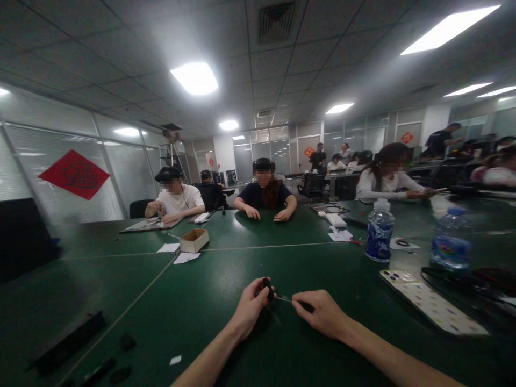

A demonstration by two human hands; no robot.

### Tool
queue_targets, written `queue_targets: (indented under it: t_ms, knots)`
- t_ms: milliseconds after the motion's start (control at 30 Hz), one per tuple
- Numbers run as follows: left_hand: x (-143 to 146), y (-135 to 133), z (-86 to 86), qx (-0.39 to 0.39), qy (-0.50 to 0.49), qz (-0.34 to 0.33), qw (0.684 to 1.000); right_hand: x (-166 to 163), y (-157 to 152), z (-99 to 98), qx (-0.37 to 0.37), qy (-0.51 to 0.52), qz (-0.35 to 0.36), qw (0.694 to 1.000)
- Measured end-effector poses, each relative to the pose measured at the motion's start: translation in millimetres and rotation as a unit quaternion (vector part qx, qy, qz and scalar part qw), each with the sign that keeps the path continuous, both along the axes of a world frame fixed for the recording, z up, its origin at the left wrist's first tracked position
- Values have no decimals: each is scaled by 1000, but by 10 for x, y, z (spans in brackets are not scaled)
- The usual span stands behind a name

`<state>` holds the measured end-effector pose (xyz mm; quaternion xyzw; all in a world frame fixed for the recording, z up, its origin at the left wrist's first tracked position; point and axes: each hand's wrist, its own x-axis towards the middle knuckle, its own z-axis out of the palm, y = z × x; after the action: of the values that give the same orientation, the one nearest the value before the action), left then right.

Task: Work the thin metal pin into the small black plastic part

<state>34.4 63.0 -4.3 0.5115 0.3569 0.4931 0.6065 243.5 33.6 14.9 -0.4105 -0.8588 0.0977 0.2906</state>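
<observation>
Glossy, smooth worktop (226,274); metallic-looking thin shaft (284,299)
The dark piece (267,288) looks plastic; the white-capped bottle (379,234) is clear, shiny plastic, the box (194,245) matt cardboard, the slips (187,258) paper.

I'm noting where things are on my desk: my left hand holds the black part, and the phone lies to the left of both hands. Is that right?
Not quite. Your left hand does hold the black part, but the head view shows the phone to the right of your right hand.
</observation>
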Motion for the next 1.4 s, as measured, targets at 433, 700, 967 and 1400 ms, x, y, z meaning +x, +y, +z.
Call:
queue_targets:
  t_ms: [433, 700, 967, 1400]
  knots:
    - [13, 35, -46, -4, -67, -3, 998, 10, -13, 7, -4, 0, -1, 1000]
    - [18, -12, 6, 19, -34, -21, 999, 14, 15, -41, 10, -7, -3, 1000]
    - [1, -40, 43, 55, -10, -50, 997, 16, 33, -63, 2, -13, -6, 1000]
    - [2, -57, 82, 39, 3, -39, 998, 15, 44, -74, 31, -11, -3, 999]
